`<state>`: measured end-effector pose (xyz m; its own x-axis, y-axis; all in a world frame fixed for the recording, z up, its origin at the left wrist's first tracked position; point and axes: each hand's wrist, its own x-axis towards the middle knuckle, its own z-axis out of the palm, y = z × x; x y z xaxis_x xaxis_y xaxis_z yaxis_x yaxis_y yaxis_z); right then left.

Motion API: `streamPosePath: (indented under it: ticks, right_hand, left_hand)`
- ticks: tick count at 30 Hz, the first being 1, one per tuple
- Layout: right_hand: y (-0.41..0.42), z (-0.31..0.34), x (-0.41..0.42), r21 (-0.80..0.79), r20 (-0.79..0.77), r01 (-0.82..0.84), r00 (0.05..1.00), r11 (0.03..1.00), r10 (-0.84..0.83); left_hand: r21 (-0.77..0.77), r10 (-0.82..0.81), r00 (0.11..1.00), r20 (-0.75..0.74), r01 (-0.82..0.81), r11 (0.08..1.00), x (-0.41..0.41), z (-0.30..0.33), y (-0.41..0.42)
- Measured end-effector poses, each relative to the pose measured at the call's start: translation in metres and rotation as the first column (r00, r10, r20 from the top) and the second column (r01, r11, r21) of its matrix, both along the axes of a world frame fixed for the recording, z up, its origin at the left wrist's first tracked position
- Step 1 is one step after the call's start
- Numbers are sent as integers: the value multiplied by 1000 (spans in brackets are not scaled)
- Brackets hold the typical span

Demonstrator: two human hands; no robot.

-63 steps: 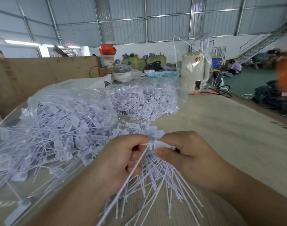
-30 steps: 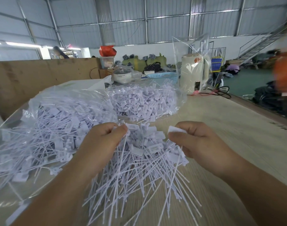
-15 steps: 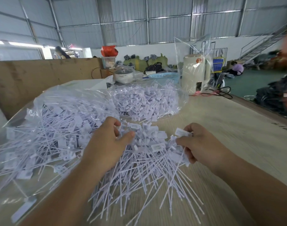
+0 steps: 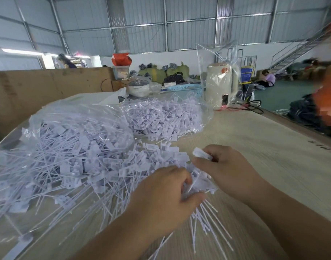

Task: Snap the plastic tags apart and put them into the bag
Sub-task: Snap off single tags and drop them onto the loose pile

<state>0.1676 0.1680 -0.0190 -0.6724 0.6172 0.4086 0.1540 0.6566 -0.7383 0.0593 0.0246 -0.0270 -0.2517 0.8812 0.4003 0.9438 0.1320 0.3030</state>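
Note:
A heap of loose white plastic tags (image 4: pixel 138 169) with long thin tails lies on the wooden table in front of me. My right hand (image 4: pixel 224 171) pinches a bunch of joined tags (image 4: pixel 201 154) by their flat heads. My left hand (image 4: pixel 164 196) curls its fingers round the tags just below, close against the right hand. A large clear bag (image 4: pixel 67 139) full of tags sits at the left, its mouth toward the heap. A second clear bag of tags (image 4: pixel 164 117) lies behind it.
The wooden table (image 4: pixel 264 156) stretches bare to the right. A cream kettle (image 4: pixel 222 85) under a clear bag, a blue basket (image 4: pixel 187 89) and a pot (image 4: pixel 138 88) stand at the far end. A cardboard wall (image 4: pixel 38 91) runs along the left.
My left hand has come back from the bag's mouth to the right hand and taken hold of the tags there. My right hand kept its bunch and shifted slightly.

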Motion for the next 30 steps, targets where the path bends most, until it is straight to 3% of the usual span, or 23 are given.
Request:
streamPosePath:
  ticks: [3, 5, 7, 8, 10, 12, 15, 21, 30]
  right_hand:
    - [-11, 5, -3, -62, -95, -156, 984, 986, 149]
    - [-5, 6, -2, -180, -69, -128, 991, 975, 118]
    - [9, 2, 2, -203, 96, -25, 994, 979, 45]
    - [14, 0, 5, -124, 235, 5, 972, 992, 25]
    - [17, -7, 6, -16, 463, -60, 884, 998, 61]
    - [15, -13, 3, 0, 512, -103, 854, 995, 88]
    - [14, -17, -2, 96, 426, -79, 904, 992, 30]
    - [13, -10, 1, 57, 171, 19, 985, 998, -29]
    - [-4, 9, 5, 126, -152, 41, 988, 991, -22]
  left_hand:
    - [2, 29, 1000, 1, -29, 1000, -2, -2, 3]
    - [15, 79, 991, 110, -81, 997, -8, -1, 2]
    - [29, 124, 970, 211, -133, 991, -14, 2, -1]
    - [31, 141, 962, 235, -152, 988, -16, 2, -3]
    - [23, 167, 959, 229, -177, 984, -17, 2, -4]
    - [-5, 181, 964, 196, -184, 983, -16, 1, -4]
    - [-37, 192, 970, 148, -189, 981, -14, 0, -4]
    - [-31, 189, 976, 110, -187, 982, -12, 2, -2]
    - [19, 149, 974, 172, -154, 988, -6, 7, -2]
